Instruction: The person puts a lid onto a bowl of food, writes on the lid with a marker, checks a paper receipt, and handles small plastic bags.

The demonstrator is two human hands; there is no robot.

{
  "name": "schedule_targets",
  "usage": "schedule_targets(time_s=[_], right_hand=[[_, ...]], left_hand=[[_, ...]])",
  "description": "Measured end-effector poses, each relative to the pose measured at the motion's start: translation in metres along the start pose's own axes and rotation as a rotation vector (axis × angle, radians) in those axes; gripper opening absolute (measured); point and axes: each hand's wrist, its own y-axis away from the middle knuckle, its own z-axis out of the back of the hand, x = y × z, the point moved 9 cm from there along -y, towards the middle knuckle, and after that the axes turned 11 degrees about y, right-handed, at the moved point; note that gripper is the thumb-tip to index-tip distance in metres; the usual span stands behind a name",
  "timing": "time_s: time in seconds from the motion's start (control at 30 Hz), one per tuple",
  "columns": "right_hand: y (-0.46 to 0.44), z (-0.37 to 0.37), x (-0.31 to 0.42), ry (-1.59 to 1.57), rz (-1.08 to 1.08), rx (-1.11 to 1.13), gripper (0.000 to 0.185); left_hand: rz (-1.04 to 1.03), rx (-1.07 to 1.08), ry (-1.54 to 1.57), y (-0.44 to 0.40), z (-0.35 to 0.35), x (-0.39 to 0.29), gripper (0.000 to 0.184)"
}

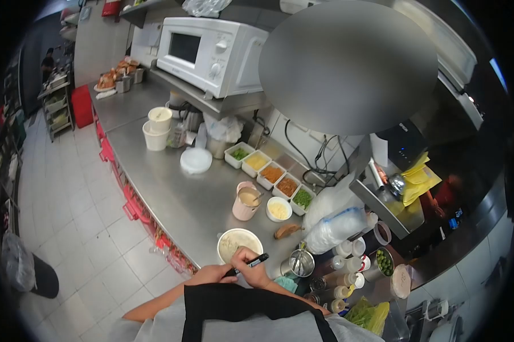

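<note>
Grey and black clothes (240, 310) are filling the bottom part, closest to the camera. Just past them, the person's right grip (251, 269), a bare hand, is closing around a thin black marker pen with white marks (259, 259). The pen is slanting by the near side of a round white tub (220, 249), which is showing something pale and speckled at its top. The left grip (210, 275), also bare, is meeting the pen's lower end, but I cannot tell if it is squeezing it.

The tub is sitting on a long, shiny metal surface (171, 185). Behind it, a pink cup (244, 213) is holding light brown liquid. Beside the cup, a small round white bowl (277, 220) is holding pale yellow bits. Five small white boxes (232, 162) are standing in a row, carrying green, yellow and orange-brown food. To the right of the tub, a round silver metal pot (287, 268) is holding metal tools. Farther back, a white microwave (240, 62) is resting on a metal shelf (211, 104).
</note>
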Motion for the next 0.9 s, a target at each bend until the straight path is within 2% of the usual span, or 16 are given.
schedule_targets(time_s=[0.03,0.07,0.17,0.2,0.27,0.37,0.47,0.57,0.7,0.9], right_hand=[[0.0,0.0,0.004,0.095,0.125,0.004,0.015],[0.003,-0.001,0.001,0.126,0.123,-0.002,0.015],[0.01,0.002,-0.009,-0.194,-0.077,-0.179,0.017],[0.012,0.01,0.013,-0.249,-0.133,-0.235,0.018],[0.018,0.023,0.001,-0.183,-0.195,-0.165,0.018],[0.022,0.02,-0.005,-0.058,-0.232,0.036,0.016],[0.028,-0.001,0.005,-0.084,-0.25,0.214,0.015],[0.019,-0.008,0.031,-0.086,-0.002,0.167,0.017],[0.014,-0.009,0.053,-0.064,0.044,0.165,0.019],[0.017,-0.005,0.065,0.01,0.058,0.159,0.02]], left_hand=[[0.023,0.013,0.014,0.002,-0.001,-0.001,0.037],[0.034,0.021,-0.004,0.002,-0.001,-0.002,0.038],[0.0,-0.021,0.04,0.005,0.005,-0.005,0.037],[0.054,0.01,-0.003,0.007,0.006,-0.001,0.036],[0.158,0.069,-0.088,0.012,0.013,0.005,0.035],[0.11,0.092,0.047,0.017,0.019,-0.005,0.027],[0.102,-0.028,0.451,0.017,0.024,-0.004,0.021],[-0.156,-0.169,0.833,0.013,0.045,-0.022,0.021],[-0.321,-0.12,0.787,0.012,0.062,-0.054,0.025],[-0.359,-0.112,0.755,0.015,0.061,-0.065,0.026]])
